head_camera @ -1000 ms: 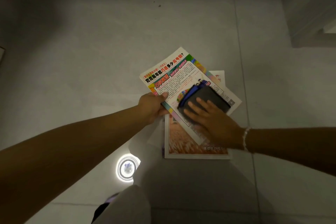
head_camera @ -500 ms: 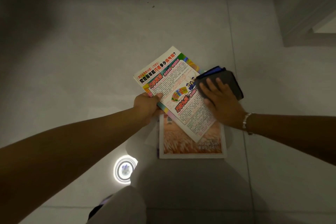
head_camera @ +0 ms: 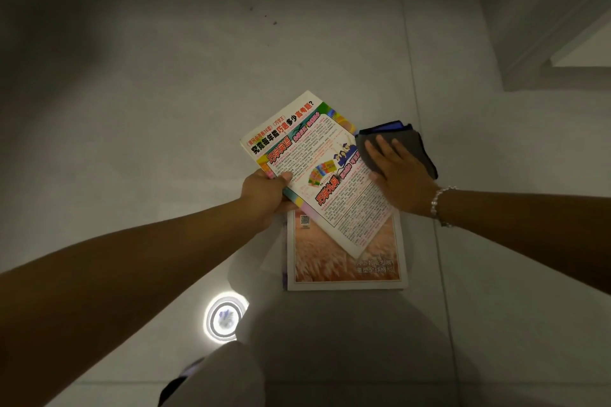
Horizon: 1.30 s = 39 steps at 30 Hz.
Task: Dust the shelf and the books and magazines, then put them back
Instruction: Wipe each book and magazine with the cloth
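So the colourful magazine (head_camera: 307,172) with the big bold headline is up off the floor, tilted diagonally, and my left hand (head_camera: 264,196) is gripping its left edge, thumb on top of the cover and the other fingers tucked underneath. My right hand (head_camera: 401,180) lies flat, fingers spread, pressing the folded grey cloth (head_camera: 410,145) (you can see a blue edge on it) right at the magazine's right edge. A second ago that cloth was sitting in the middle of the page, half a second ago it had already slid out to the right side, and now it's a bit further up and mostly hanging off the edge, with only its left part and the heel of my hand overlapping the cover. My left-hand grip hasn't really changed through any of that.

Under the magazine, flat on the floor (head_camera: 165,92), is another magazine (head_camera: 347,261) with an orange-brown, wheat-looking cover, white border and some white text near the bottom. It looks like there's more paper under that one, but I can't make out what.

Bracelet (head_camera: 441,205) on my right wrist. Round ceiling light reflection (head_camera: 224,317) on the tiles near my knee (head_camera: 211,377), and a white piece of furniture (head_camera: 545,26) at the top right corner.
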### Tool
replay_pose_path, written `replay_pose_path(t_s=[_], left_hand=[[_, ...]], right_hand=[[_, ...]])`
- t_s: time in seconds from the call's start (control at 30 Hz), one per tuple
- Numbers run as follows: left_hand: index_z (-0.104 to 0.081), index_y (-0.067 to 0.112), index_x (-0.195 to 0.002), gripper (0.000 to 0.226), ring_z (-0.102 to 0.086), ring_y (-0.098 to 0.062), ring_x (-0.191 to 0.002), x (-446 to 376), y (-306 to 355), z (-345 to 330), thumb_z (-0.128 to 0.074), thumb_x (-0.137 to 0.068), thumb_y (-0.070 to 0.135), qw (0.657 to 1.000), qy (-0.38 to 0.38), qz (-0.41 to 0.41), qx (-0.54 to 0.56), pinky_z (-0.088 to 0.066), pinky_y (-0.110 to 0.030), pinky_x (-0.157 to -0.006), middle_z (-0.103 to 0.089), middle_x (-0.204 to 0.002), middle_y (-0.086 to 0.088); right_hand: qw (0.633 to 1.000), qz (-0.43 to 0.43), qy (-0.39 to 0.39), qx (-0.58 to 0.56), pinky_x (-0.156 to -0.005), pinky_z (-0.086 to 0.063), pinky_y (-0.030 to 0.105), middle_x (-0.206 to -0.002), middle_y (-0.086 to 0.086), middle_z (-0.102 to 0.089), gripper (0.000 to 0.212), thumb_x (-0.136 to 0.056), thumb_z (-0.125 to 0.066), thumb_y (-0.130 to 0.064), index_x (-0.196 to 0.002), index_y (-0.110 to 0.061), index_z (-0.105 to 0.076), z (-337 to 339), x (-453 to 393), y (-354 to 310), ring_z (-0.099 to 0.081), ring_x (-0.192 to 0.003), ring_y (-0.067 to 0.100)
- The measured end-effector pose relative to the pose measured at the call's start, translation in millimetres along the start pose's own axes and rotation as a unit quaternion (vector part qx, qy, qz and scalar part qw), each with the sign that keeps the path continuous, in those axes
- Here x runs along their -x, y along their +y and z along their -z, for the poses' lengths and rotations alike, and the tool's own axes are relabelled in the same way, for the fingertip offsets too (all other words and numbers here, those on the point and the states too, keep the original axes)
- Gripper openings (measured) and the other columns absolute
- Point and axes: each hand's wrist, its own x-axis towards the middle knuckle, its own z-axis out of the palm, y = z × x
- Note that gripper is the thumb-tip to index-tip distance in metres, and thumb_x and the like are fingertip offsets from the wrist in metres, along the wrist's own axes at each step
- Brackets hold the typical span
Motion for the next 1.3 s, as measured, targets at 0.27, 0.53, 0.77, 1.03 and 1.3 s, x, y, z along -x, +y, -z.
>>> replay_pose_path(t_s=[0.27,0.53,0.77,1.03,1.3], left_hand=[[-0.058,0.013,-0.109,0.015,-0.063,-0.026,-0.092,-2.7,22.3,18.3,-0.055,-0.095,0.01,0.992,-0.039,-0.057,-0.108,-0.057,-0.034,-0.063,-0.065,-0.111,-0.009],[-0.059,0.027,-0.109,0.017,-0.065,-0.026,-0.103,8.4,33.6,12.5,-0.044,-0.101,0.026,0.981,-0.09,-0.091,-0.144,-0.05,-0.052,-0.093,-0.068,-0.115,0.0],[-0.061,0.022,-0.107,0.019,-0.064,-0.026,-0.105,10.0,46.8,12.8,-0.043,-0.101,0.022,0.977,-0.06,-0.149,-0.143,-0.047,-0.05,-0.099,-0.067,-0.115,-0.003],[-0.061,0.022,-0.107,0.019,-0.065,-0.026,-0.103,14.2,43.7,9.7,-0.043,-0.101,0.023,0.969,-0.056,-0.163,-0.175,-0.048,-0.051,-0.097,-0.068,-0.114,-0.002],[-0.065,0.02,-0.097,0.019,-0.07,-0.026,-0.092,17.3,41.1,7.3,-0.046,-0.099,0.015,0.992,-0.043,-0.113,-0.045,-0.055,-0.048,-0.085,-0.072,-0.102,-0.003]], right_hand=[[0.972,-0.007,0.118,-0.202,-0.092,-0.042,0.035,-0.132,0.016,-0.053,0.058,-0.099,-0.031,-0.038,-0.148,-0.008,-0.027,33.3,5.9,-11.0,-0.054,-0.11,0.033],[0.861,-0.136,0.148,-0.468,-0.091,-0.049,0.046,-0.109,0.023,-0.06,0.03,-0.103,-0.031,-0.03,-0.098,-0.009,-0.053,86.7,-8.1,-33.9,-0.06,-0.1,0.035],[0.677,-0.221,0.126,-0.69,-0.096,-0.049,0.043,-0.109,0.015,-0.065,0.038,-0.101,-0.037,-0.036,-0.092,-0.008,-0.06,103.4,-16.2,-39.1,-0.063,-0.099,0.03],[0.536,-0.221,0.054,-0.813,-0.08,-0.055,0.041,-0.109,0.017,-0.066,0.061,-0.099,-0.023,-0.053,-0.117,-0.007,-0.058,106.7,-13.0,-30.6,-0.063,-0.096,0.03],[0.607,-0.195,0.061,-0.768,-0.086,-0.051,0.038,-0.099,0.01,-0.063,0.032,-0.102,-0.037,-0.03,-0.101,-0.006,-0.058,107.3,-12.7,-46.4,-0.062,-0.089,0.023]])
